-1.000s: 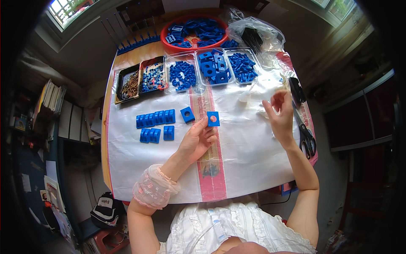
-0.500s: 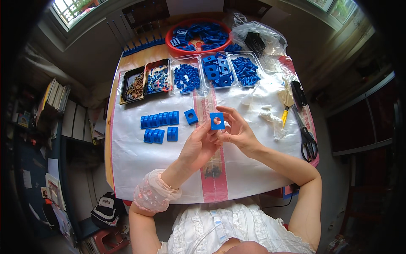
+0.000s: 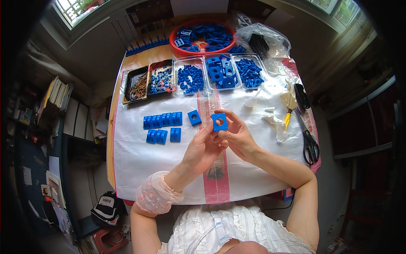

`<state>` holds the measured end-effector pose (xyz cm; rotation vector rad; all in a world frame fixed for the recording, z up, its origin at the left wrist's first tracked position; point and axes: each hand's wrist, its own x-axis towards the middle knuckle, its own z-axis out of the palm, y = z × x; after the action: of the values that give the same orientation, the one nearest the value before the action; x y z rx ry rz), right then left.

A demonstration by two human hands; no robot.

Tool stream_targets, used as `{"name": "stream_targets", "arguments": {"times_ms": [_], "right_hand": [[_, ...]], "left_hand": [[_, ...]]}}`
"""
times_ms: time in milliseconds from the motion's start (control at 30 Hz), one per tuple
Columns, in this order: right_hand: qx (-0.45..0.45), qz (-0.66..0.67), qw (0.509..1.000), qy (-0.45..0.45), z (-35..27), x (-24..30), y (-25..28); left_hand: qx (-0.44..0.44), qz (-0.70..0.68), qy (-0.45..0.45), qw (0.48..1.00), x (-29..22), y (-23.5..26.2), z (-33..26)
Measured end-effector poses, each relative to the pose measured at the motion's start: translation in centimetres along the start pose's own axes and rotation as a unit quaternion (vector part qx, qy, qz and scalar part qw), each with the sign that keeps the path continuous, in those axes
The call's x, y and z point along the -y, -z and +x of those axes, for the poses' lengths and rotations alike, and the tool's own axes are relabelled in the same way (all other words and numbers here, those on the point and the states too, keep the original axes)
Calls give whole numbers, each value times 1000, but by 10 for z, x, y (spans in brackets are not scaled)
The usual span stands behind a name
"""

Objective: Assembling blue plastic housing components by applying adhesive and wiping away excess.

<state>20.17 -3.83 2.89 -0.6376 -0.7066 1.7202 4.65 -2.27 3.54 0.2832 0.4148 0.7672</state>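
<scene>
Above the middle of the table I hold up a blue square block with a round hole [image 3: 223, 126]. My left hand [image 3: 204, 146] pinches its left edge and lower side. From the right and behind, the fingers of my right hand [image 3: 237, 133] are closed on the same block. A second blue holed block [image 3: 194, 118] lies just left of my hands, touching neither. Further left, a row of blue ridged blocks [image 3: 163, 120] sits on the sheet, and below it lie a pair of similar blocks [image 3: 156, 136] and a single one [image 3: 175, 134].
Past my hands stand trays of brass-coloured screws [image 3: 138, 88], small metal nuts [image 3: 161, 80], blue pegs [image 3: 191, 78], holed blocks [image 3: 221, 73] and more blue pieces [image 3: 249, 73]. Behind is a red basin [image 3: 172, 42]. Scissors [image 3: 311, 150] and a yellow-handled tool [image 3: 288, 118] lie at right.
My right hand has closed in around the held block, its raised index finger now down behind it. The block is tilted slightly. The whole view has shifted a little.
</scene>
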Motion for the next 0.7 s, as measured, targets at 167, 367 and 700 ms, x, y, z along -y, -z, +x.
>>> {"name": "stream_targets", "arguments": {"times_ms": [167, 367, 700], "right_hand": [[-3, 11, 1000, -5, -2, 2, -2], [10, -1, 1000, 10, -1, 5, -2], [10, -99, 993, 66, 1, 12, 2]], "left_hand": [[-2, -9, 6, 1000, -1, -2, 1], [20, 3, 9, 1000, -2, 2, 2], [16, 2, 22, 1000, -2, 1, 5]]}}
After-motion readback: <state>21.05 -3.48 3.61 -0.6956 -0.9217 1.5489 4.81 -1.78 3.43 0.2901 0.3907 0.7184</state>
